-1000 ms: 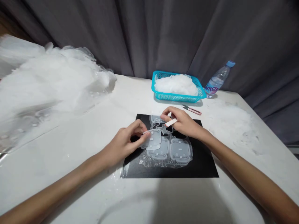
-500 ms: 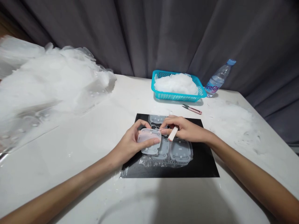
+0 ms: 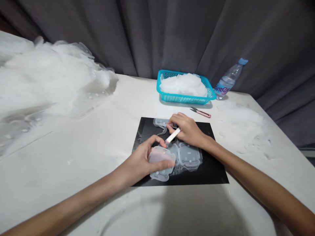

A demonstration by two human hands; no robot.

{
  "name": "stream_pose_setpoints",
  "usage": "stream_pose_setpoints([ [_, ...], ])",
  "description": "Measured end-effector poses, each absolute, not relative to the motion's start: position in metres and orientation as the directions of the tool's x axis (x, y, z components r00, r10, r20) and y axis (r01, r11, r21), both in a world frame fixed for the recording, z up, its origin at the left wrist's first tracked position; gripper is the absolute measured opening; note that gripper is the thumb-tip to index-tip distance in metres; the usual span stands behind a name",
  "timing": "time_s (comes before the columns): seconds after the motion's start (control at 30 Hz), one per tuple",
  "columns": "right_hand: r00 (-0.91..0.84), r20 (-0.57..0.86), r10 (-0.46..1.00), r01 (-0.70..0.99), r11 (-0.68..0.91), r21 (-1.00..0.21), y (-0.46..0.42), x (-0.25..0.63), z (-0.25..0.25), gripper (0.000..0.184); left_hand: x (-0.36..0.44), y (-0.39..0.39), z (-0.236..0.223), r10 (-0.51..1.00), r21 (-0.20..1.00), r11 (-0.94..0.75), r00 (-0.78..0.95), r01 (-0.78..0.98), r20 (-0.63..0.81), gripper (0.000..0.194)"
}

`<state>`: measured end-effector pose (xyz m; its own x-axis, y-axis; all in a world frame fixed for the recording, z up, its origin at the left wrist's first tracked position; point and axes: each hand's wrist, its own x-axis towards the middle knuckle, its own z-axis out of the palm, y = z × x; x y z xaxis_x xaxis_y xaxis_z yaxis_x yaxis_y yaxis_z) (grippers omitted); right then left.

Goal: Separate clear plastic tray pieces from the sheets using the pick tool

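Plastic piece (image 3: pixel 156 175), cloudy and thin, is in my left hand (image 3: pixel 140 160), above the near left part of the black mat. Behind everything hangs the dark grey curtain (image 3: pixel 172 32). Before it stands the white table (image 3: pixel 61 147); on its left side lies the big whitish heap (image 3: pixel 49 78). The black mat (image 3: pixel 197 178) is lying in front of me, and on it I see the clear moulded sheet (image 3: pixel 189 152), partly covered by my hands. Farther back is the blue basket (image 3: pixel 184 98) with white pieces (image 3: pixel 183 84) inside, and beside it, on the right, the water bottle (image 3: pixel 225 83). The pink-handled snips (image 3: pixel 201 113) lie between basket and mat. My left thumb presses over the plastic piece, so this hand is closed on it. My right hand (image 3: pixel 188 129) is closed around the small white stick (image 3: pixel 173 135).
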<state>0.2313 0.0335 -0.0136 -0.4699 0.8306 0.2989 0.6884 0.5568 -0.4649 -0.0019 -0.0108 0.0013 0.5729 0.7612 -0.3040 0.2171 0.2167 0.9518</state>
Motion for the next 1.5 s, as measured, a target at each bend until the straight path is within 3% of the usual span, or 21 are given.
stream_pose_setpoints([
  [0.07, -0.454, 0.278, 0.846, 0.678, 0.531, -0.508, 0.038, 0.238, -0.01, 0.006, -0.004, -0.009, 0.006, 0.798, 0.959, 0.035, 0.569, 0.283, -0.197, 0.04],
  [0.13, -0.445, 0.287, 0.848, 0.648, 0.526, -0.551, 0.037, 0.245, 0.001, 0.015, -0.008, -0.005, 0.01, 0.832, 0.952, -0.08, 0.545, 0.295, -0.1, 0.034],
  [0.2, -0.395, 0.329, 0.858, 0.637, 0.514, -0.575, 0.031, 0.251, 0.016, 0.024, -0.012, -0.001, 0.013, 0.853, 0.959, -0.126, 0.521, 0.254, -0.026, 0.03],
  [0.27, -0.37, 0.371, 0.852, 0.613, 0.524, -0.592, 0.02, 0.253, 0.032, 0.021, -0.015, 0.001, 0.014, 0.861, 0.968, -0.138, 0.509, 0.209, 0.013, 0.028],
  [0.5, -0.587, 0.379, 0.715, 0.402, 0.664, -0.63, -0.01, 0.232, 0.052, 0.016, -0.017, -0.005, 0.009, 0.864, 0.931, -0.293, 0.477, 0.216, 0.161, 0.018],
  [0.6, -0.605, 0.372, 0.704, 0.385, 0.668, -0.637, -0.011, 0.228, 0.05, 0.004, -0.016, -0.008, 0.008, 0.86, 0.922, -0.32, 0.476, 0.217, 0.186, 0.015],
  [0.97, -0.624, 0.319, 0.713, 0.425, 0.652, -0.627, -0.007, 0.234, 0.046, 0.003, -0.018, -0.011, -0.003, 0.866, 0.864, -0.378, 0.458, 0.334, 0.202, 0.023],
  [1.1, -0.362, 0.367, 0.857, 0.49, 0.51, -0.707, 0.022, 0.26, 0.048, 0.009, -0.019, -0.01, -0.013, 0.797, 0.722, -0.491, 0.586, 0.487, 0.146, 0.057],
  [1.2, -0.023, 0.466, 0.884, 0.504, 0.413, -0.759, 0.066, 0.294, 0.048, 0.015, -0.022, -0.004, -0.02, 0.672, 0.541, -0.678, 0.717, 0.497, 0.184, 0.062],
  [1.27, 0.248, 0.446, 0.86, 0.55, 0.254, -0.796, 0.097, 0.319, 0.047, 0.016, -0.024, 0.002, -0.023, 0.628, 0.44, -0.747, 0.744, 0.497, 0.226, 0.072],
  [1.37, 0.346, 0.389, 0.854, 0.583, 0.13, -0.802, 0.133, 0.35, 0.042, 0.017, -0.03, 0.009, -0.026, 0.618, 0.336, -0.778, 0.745, 0.531, 0.251, 0.094],
  [1.5, 0.392, 0.33, 0.859, 0.638, 0.005, -0.77, 0.143, 0.366, 0.03, 0.017, -0.036, 0.017, -0.03, 0.635, 0.253, -0.77, 0.741, 0.585, 0.219, 0.103],
])
